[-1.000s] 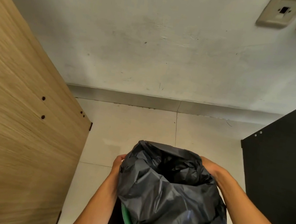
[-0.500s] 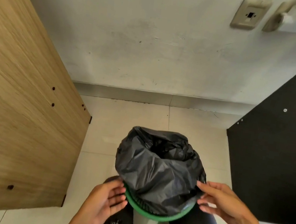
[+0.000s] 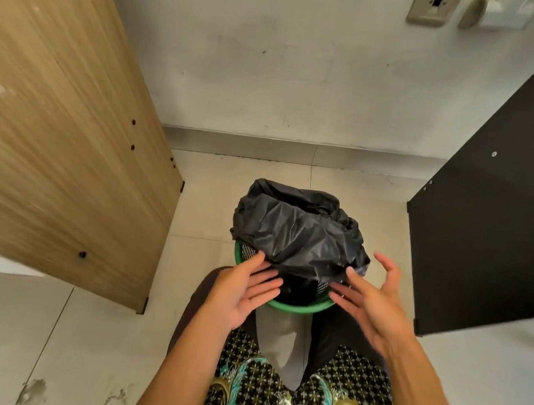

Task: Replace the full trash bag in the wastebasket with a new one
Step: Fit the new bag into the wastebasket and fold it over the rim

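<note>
Head view, step in hand: I judged the work to be seating a black trash bag on the green wastebasket, though I could not tell from this view whether the bag was the full one or the new one.
Head view, left hand: it was open, fingers spread and palm turned up, its fingertips at the near left hem of the bag; it clasped nothing.
Head view, right hand: it was open too, fingers splayed, just beside the near right edge of the bag, and I could not tell whether it touched the plastic.
Head view, how to do it well: I reckoned each hand should pinch the loose hem and draw it down and outward over the rim, working evenly round, since thin film tears if tugged from one spot.
Head view, bag: crumpled, glossy, heaped above the rim, mouth slack toward the wall.
Head view, wastebasket: it stood on the tiled floor between a wooden panel and a black panel, mesh showing under the near rim, which lay bare.
</note>
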Action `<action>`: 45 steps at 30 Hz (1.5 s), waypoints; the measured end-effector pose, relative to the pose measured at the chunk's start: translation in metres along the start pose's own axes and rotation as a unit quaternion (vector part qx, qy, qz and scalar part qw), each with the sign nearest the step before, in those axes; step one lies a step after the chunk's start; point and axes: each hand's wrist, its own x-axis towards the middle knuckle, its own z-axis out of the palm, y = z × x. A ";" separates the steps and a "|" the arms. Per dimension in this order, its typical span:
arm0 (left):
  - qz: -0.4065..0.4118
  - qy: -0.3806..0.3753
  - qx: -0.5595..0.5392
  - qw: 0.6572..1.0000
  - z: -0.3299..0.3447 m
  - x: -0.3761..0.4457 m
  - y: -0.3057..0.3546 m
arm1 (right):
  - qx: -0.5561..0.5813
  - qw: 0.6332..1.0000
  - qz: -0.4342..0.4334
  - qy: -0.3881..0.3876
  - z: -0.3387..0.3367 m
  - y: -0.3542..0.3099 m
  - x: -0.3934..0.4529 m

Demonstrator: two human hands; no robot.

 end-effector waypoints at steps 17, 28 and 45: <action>0.029 0.127 0.096 0.987 -0.026 0.008 -0.050 | 0.155 0.974 0.152 0.063 -0.006 0.039 -0.003; 0.021 0.080 -0.058 0.995 -0.006 0.049 -0.068 | 0.153 0.970 0.115 0.149 0.031 0.050 0.031; 0.370 0.135 0.298 0.869 0.004 0.082 -0.011 | -0.465 0.862 -0.195 0.054 0.013 0.024 0.082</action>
